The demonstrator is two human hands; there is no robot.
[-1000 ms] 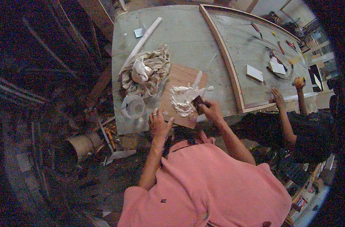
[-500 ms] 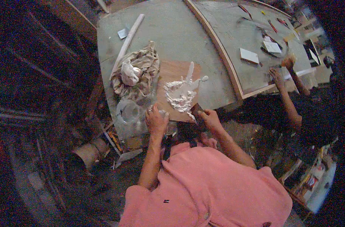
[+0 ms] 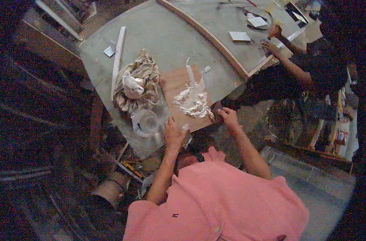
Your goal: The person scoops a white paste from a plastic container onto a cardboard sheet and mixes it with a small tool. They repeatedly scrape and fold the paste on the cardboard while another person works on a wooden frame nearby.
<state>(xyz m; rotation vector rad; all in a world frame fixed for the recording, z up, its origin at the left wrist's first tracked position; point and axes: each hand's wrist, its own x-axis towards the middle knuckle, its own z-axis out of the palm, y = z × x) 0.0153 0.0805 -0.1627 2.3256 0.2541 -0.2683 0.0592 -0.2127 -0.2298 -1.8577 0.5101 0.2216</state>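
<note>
From my remote seat I judged the work about midway: a heap of white paste [image 3: 194, 102] already lay mixed and spread on the brown board [image 3: 175, 82], which sat on the grey bench [image 3: 167, 38] near its front edge, with a smear or white stick running up from the heap toward the far side. My left hand [image 3: 173, 134] rested on the near edge of the board, fingers loosely curled and seemingly holding nothing, though I could not tell for sure. My right hand [image 3: 228, 117] was closed round a dark handle, probably a putty knife [image 3: 212, 114], its blade touching the lower right of the paste. The paste looked lumpy, so more working seemed left. A clear plastic tub [image 3: 145, 122] stood just left of the board, beside a crumpled stained rag [image 3: 137, 82] and a long white strip [image 3: 118, 60]. A co-worker's hands [image 3: 273, 38] were at a framed panel [image 3: 215, 38] farther along. The blade itself was blurred, the tub's contents were unclear, and the dark surroundings hid the floor clutter
</note>
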